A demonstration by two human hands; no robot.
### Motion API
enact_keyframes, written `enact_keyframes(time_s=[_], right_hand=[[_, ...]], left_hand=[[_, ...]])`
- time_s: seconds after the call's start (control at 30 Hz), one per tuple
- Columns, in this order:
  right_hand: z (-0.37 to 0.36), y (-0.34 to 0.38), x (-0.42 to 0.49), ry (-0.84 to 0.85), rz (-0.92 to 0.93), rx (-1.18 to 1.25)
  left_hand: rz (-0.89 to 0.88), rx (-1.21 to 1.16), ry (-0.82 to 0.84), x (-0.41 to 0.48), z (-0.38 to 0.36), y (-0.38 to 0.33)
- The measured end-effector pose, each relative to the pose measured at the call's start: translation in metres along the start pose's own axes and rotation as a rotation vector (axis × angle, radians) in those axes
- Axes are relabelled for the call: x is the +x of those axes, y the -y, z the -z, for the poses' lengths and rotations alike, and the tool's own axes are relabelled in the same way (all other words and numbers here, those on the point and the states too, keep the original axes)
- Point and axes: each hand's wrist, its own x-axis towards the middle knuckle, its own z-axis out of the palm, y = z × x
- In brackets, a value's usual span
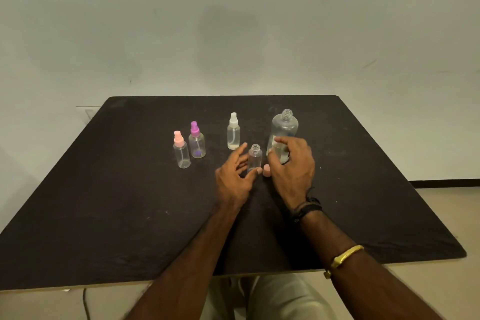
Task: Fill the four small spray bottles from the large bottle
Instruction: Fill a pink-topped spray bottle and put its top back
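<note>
A: How far along?

B: One done, I'd say; white bottle (233, 135) beyond the left hand (233, 179) holds liquid; open bottle (255, 154) stands empty between its slack fingers; right hand (293, 169) grasps the uncapped big bottle (284, 127).

A: Others?

B: Pink bottle (181, 156), purple bottle (197, 145); capped, seemingly empty.

Both forearms come in bare, no sleeves in shot. Just behind the right hand (292, 163), there's a bundle of black cord bracelets (307, 206) at the wrist, knotted, with loose ends sticking out. Further up that same forearm sits a gold bangle (345, 257), plain and shiny. The left hand (233, 176) shows a bare wrist. Down below, light beige trousers (272, 296).
</note>
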Motion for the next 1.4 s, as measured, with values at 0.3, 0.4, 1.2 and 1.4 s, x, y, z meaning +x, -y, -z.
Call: enact_keyframes(time_s=[0.3,0.4,1.2,1.4], right_hand=[[-0.008,-0.001,0.025,-0.079,-0.107,0.135],[-0.013,-0.004,0.030,-0.002,-0.180,0.136],[-0.008,-0.008,0.037,0.039,0.014,0.060],[-0.003,-0.013,0.039,0.083,0.247,-0.047]], left_hand=[[-0.040,-0.036,-0.054,-0.002,-0.001,-0.004],[-0.044,-0.037,-0.059,-0.002,-0.002,-0.003],[-0.105,0.012,-0.112,-0.002,0.000,-0.005],[-0.123,0.033,-0.101,-0.003,0.002,-0.006]])
